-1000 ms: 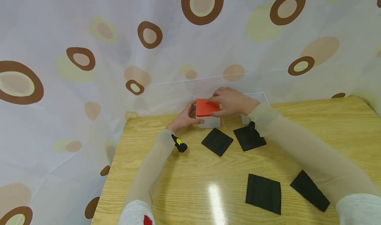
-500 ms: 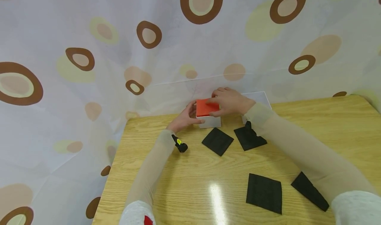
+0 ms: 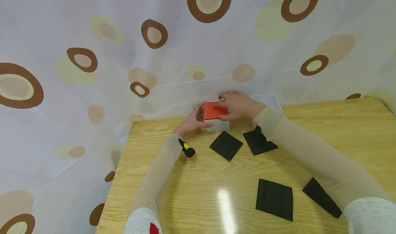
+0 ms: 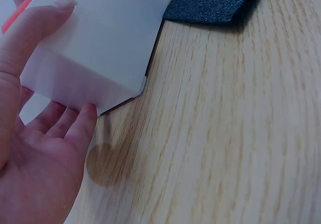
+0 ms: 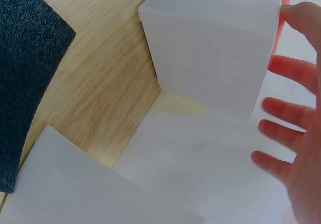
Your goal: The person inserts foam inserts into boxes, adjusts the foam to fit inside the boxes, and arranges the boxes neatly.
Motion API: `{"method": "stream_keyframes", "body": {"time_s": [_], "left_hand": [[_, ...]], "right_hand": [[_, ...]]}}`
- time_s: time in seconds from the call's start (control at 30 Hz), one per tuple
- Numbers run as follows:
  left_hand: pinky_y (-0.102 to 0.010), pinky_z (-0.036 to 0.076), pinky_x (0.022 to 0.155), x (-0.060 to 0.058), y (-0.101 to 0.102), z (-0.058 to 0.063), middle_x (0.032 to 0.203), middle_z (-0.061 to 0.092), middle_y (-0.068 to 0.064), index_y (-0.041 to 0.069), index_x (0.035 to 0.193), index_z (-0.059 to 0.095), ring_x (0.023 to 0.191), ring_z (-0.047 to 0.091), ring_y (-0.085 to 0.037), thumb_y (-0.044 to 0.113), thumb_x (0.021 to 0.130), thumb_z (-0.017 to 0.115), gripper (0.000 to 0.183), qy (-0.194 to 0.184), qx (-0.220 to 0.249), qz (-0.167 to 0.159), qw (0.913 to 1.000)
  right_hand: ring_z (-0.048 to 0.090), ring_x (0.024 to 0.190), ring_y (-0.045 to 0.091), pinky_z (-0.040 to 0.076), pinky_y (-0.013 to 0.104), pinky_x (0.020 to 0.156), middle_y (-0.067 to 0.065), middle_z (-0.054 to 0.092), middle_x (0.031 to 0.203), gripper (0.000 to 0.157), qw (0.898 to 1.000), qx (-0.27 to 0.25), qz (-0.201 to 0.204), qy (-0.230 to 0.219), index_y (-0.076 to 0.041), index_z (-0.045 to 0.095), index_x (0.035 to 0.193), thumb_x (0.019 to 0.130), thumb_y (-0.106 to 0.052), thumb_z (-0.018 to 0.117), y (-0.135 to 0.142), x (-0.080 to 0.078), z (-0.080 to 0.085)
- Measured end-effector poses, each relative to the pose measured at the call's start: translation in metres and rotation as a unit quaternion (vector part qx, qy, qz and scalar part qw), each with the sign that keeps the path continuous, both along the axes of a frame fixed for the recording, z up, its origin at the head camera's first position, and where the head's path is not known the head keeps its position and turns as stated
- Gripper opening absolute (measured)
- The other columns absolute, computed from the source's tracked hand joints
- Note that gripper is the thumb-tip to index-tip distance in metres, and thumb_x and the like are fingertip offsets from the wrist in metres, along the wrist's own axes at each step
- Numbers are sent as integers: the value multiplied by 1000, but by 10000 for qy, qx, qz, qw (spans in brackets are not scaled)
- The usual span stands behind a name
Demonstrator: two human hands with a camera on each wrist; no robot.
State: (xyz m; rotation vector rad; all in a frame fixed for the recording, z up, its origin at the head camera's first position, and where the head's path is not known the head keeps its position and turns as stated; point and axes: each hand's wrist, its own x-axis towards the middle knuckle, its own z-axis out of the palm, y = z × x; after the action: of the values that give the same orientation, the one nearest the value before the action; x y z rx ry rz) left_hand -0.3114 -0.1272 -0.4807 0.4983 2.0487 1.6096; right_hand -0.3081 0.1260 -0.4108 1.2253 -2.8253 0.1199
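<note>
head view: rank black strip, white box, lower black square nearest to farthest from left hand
1. White box: touching the left hand
2. Lower black square: right, nearer the camera
3. Black strip: right of that square

place: indoors, exact kind unclear; wood-grain table (image 3: pixel 191 189); circle-patterned hanging cloth (image 3: pixel 185 58)

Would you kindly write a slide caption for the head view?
Left hand holds a white box, right hand touches its red top, four black pieces on the wooden table.
</note>
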Motion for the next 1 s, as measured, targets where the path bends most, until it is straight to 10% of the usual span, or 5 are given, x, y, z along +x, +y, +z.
{"method": "stream_keyframes", "body": {"time_s": [0.4, 1.0], "left_hand": [[-42, 36, 121, -1, -2, 1, 167, 32, 0, 26, 166, 14, 155, 31, -20, 8, 95, 77, 97, 56, -107, -61, 9999], [-42, 38, 120, 0, -1, 0, 169, 29, -3, 24, 167, 10, 155, 30, -20, 11, 95, 77, 99, 38, -200, 20, 9998]], "right_hand": [[55, 130, 36, 39, 54, 115, 11, 62, 142, 49, 9956, -202, 912, -47, -13, 64, 140, 100, -42, 64, -11, 12, -1], [56, 130, 30, 39, 59, 113, 5, 64, 137, 44, 9955, 354, 847, -220, -19, 67, 138, 101, -42, 62, -14, 13, -11]]}}
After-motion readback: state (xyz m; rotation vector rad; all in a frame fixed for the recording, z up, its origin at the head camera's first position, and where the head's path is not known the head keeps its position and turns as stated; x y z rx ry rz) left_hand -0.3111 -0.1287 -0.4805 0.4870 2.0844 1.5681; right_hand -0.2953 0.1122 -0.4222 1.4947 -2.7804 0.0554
